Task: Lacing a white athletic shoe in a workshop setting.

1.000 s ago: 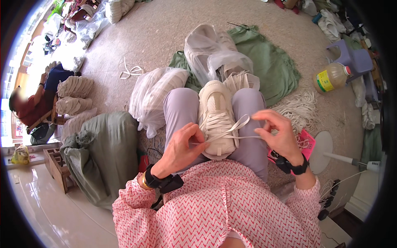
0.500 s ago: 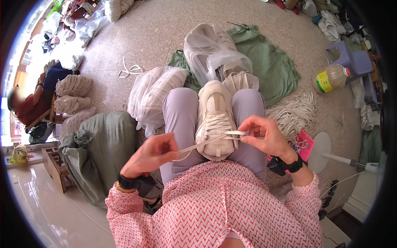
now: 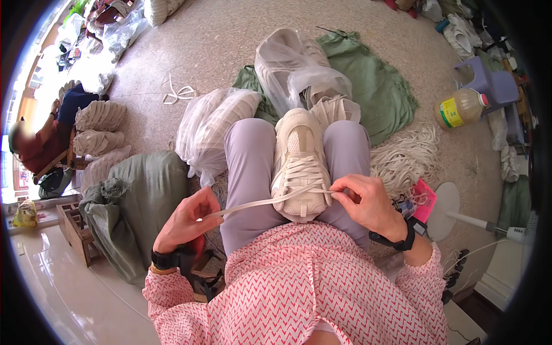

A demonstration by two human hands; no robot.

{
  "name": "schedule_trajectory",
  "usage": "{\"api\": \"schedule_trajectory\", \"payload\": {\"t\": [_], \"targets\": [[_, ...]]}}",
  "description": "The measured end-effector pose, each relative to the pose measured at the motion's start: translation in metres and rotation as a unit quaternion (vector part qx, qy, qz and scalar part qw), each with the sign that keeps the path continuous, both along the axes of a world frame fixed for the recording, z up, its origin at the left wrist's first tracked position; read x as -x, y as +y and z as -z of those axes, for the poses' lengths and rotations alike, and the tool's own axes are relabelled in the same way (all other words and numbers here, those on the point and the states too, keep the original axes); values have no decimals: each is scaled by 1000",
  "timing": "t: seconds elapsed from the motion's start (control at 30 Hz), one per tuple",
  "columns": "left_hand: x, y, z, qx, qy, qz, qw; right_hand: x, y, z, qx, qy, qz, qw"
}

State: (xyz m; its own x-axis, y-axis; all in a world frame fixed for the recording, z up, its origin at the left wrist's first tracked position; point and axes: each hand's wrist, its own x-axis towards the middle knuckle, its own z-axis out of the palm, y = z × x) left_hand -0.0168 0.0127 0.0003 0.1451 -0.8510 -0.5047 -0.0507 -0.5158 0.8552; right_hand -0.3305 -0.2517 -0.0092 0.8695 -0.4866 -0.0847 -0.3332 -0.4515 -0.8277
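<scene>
In the head view, a pale beige shoe [image 3: 300, 168] lay on the lap [image 3: 248, 172] of the person, between the inner edges of the two thighs. Its end with the mesh panel pointed toward the knees, and its other end was close to the patterned pink top [image 3: 299, 276]. A flat white lace [image 3: 253, 205] was threaded across the shoe in several rows, and its two loose parts crossed over the lower rows.

The left hand [image 3: 188, 219] was apart from the shoe, beside the outer edge of the left thigh. Its thumb and index finger were pinching one part of the lace, which ran almost straight over this thigh to the shoe. The right hand [image 3: 368, 202] was above the right thigh, just beside the shoe. Its thumb and index finger were pinching the other, shorter visible part of the lace.

On the floor [image 3: 224, 40], a filled plastic bag [image 3: 215, 129] lay beside the left knee. Ahead of the knees were a second plastic bag [image 3: 287, 72] and a green cloth [image 3: 376, 86]. Beyond the outer edge of the right thigh lay a heap of white laces [image 3: 405, 161]. Toward the right edge of the floor, a bottle with yellow label [image 3: 460, 109] stood near a purple stool [image 3: 494, 86]. Toward its left edge sat a co-worker [image 3: 50, 138].
</scene>
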Motion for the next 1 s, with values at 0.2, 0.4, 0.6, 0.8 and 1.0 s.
{"api": "schedule_trajectory", "payload": {"t": [0.2,0.4,0.6,0.8,1.0], "targets": [[8,-6,-19,75,-109,-52,990,2,6,-7,101,-48,-11,994],[16,-13,-35,112,-276,-19,954,7,5,-4,166,-66,-24,984],[19,-5,-43,134,-254,87,954,21,12,-17,213,-69,-61,973],[23,-1,-35,105,-244,65,962,18,20,-15,172,-63,-42,982],[22,-14,-44,143,-286,19,947,-9,24,-11,98,-48,-9,994]]}}
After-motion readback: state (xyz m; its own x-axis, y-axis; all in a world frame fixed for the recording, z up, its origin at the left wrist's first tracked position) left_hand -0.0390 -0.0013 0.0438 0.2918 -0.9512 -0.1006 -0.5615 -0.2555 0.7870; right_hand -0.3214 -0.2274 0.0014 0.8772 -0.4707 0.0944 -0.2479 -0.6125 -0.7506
